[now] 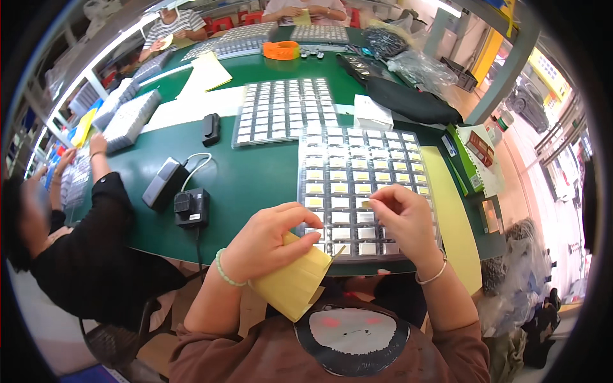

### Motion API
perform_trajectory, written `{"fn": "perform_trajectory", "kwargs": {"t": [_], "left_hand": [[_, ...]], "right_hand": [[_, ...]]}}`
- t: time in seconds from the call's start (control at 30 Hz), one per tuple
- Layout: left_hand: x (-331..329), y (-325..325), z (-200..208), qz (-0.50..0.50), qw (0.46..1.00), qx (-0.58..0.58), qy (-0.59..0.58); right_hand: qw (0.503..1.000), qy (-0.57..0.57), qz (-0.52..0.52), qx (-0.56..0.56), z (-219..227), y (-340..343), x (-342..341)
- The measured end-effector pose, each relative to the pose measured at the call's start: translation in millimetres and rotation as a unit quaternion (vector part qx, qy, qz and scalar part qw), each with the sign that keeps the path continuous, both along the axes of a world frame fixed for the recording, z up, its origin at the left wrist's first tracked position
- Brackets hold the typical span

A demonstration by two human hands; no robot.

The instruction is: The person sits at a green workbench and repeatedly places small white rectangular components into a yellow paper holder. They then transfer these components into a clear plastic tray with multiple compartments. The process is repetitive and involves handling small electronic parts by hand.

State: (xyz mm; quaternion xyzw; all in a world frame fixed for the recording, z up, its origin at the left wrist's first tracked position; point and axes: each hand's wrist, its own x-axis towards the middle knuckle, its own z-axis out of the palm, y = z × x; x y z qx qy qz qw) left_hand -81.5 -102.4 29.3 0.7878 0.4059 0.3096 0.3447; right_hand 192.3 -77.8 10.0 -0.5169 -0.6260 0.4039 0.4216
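Note:
My left hand (271, 239) grips a folded yellow label sheet (295, 284) between thumb and fingers, over the tray's near left corner. With thumb and forefinger pinched, my right hand (407, 220) holds a small yellow label (366, 203) just above one of the tray's pieces. The clear plastic tray (302, 150) lies in front of me, filled with rows of small white rectangular pieces. Yellow labels sit on many pieces in the middle and right rows. Pieces in the nearest rows (366, 249) look plain white. My right fingers hide some of the pieces beneath.
A second filled tray (281, 113) lies beyond, to the left. Black-and-grey devices with a cable (191, 207) sit left of my tray. A long yellow sheet (450, 217) lies along its right side. An orange tape roll (281, 50) stands farther back. A co-worker in black (96, 255) works at left.

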Motion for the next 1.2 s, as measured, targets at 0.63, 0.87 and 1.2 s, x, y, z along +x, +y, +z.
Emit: {"fn": "perform_trajectory", "kwargs": {"t": [0.63, 0.87, 1.2], "left_hand": [[17.1, 14.9, -30.9, 0.002, 0.999, 0.038, 0.005], [19.1, 13.9, -27.7, 0.007, 0.999, 0.047, 0.012], [24.3, 11.9, -16.8, -0.010, 0.990, 0.106, 0.094]], "right_hand": [[0.997, -0.072, 0.018, -0.017, -9.7, 20.5, -35.9], [0.995, -0.101, 0.011, -0.006, -3.7, 18.7, -40.7], [0.973, -0.217, 0.002, 0.080, -8.3, 16.6, -47.2]]}}
